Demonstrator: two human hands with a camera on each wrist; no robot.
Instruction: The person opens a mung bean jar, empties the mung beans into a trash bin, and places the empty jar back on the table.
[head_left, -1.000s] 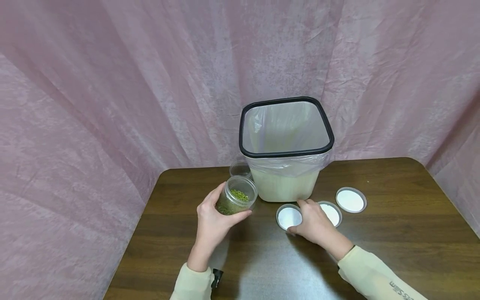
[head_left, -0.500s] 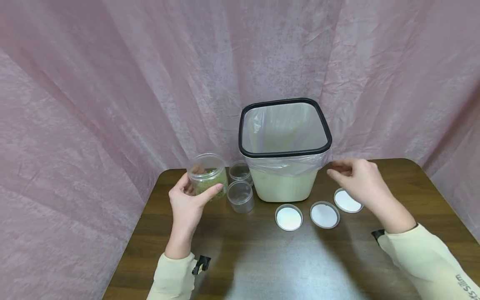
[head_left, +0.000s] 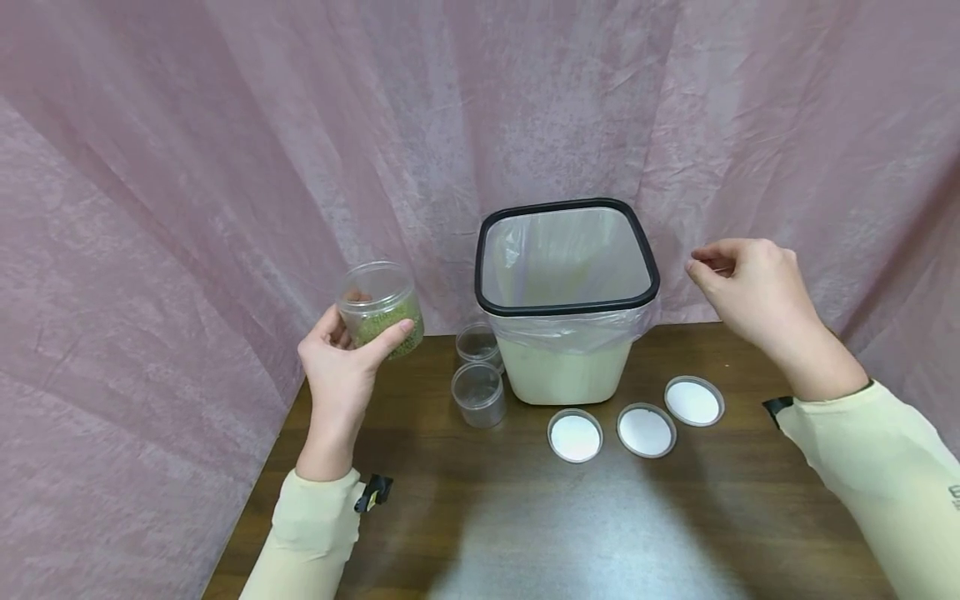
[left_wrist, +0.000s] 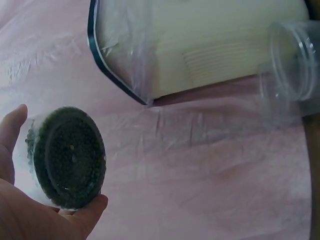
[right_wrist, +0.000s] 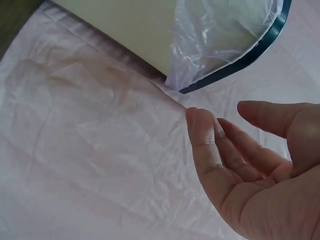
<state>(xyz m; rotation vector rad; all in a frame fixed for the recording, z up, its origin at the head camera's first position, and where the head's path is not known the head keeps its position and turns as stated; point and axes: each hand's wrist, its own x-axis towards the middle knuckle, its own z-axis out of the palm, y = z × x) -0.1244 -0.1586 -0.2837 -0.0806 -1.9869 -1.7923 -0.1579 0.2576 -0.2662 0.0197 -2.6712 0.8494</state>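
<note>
My left hand (head_left: 337, 375) grips a clear plastic jar (head_left: 382, 312) partly filled with small green beans (head_left: 386, 325). The jar is up in the air, left of the bin, lidless and roughly upright. From the left wrist view, the jar's round base (left_wrist: 72, 157) faces the camera, with dark beans behind it. Right of the bin, my right hand (head_left: 768, 292) is raised with fingers loosely bent. In the right wrist view its thumb and fingertips stand apart and nothing lies between them.
A cream bin (head_left: 566, 367) with a black rim and clear liner stands at the table's back. Two clear jars, a front one (head_left: 480, 400) and a rear one (head_left: 476, 337), are beside it. Three white-faced lids (head_left: 575, 437) lie before it. A pink curtain (head_left: 420, 125) hangs behind.
My left hand has moved left and upward with the bean jar, away from the two clear jars. My right hand has left the lids and risen to the right.
</note>
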